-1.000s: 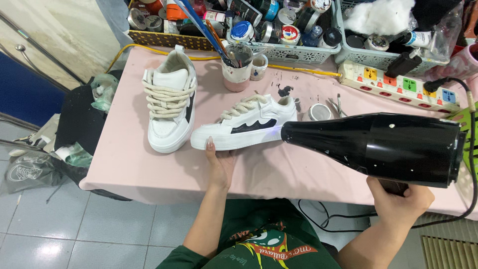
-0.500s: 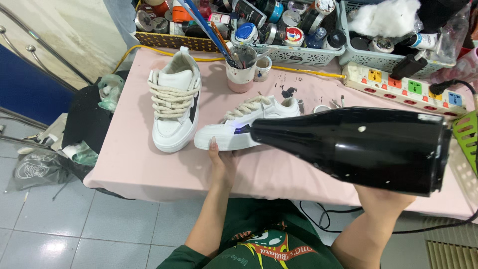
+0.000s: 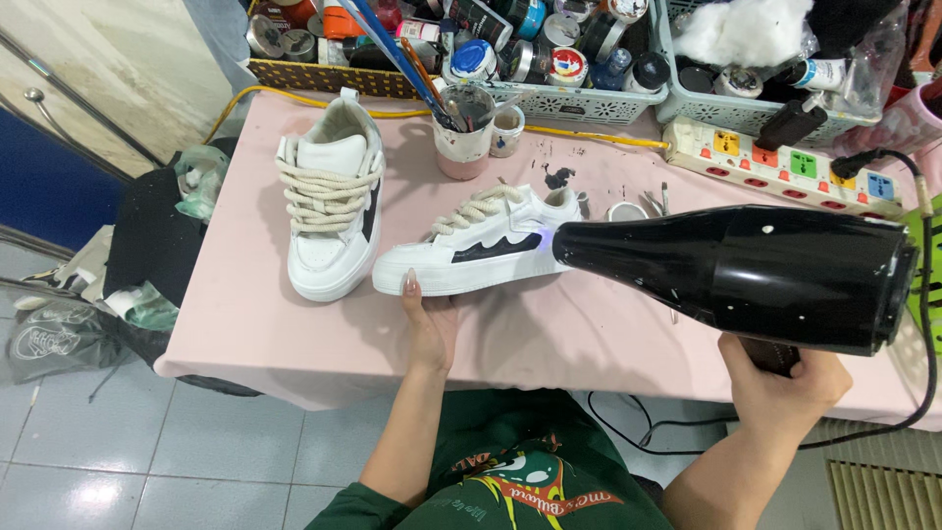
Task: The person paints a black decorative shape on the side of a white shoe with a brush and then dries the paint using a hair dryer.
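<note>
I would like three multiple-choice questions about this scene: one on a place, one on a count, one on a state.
1. Where does the hair dryer point?
A. at the side of the near shoe
B. at the floor
C. at the mug

2. How many white shoes are on the table?
A. one
B. two
C. four

3. What does the left hand do?
A. lifts a brush
B. hangs free
C. touches the near shoe

Answers: 1 A, the nozzle meets its side. 2 B, the far shoe stands beside it. 3 C, the fingers rest on its sole, while the right hand holds the dryer.
</note>
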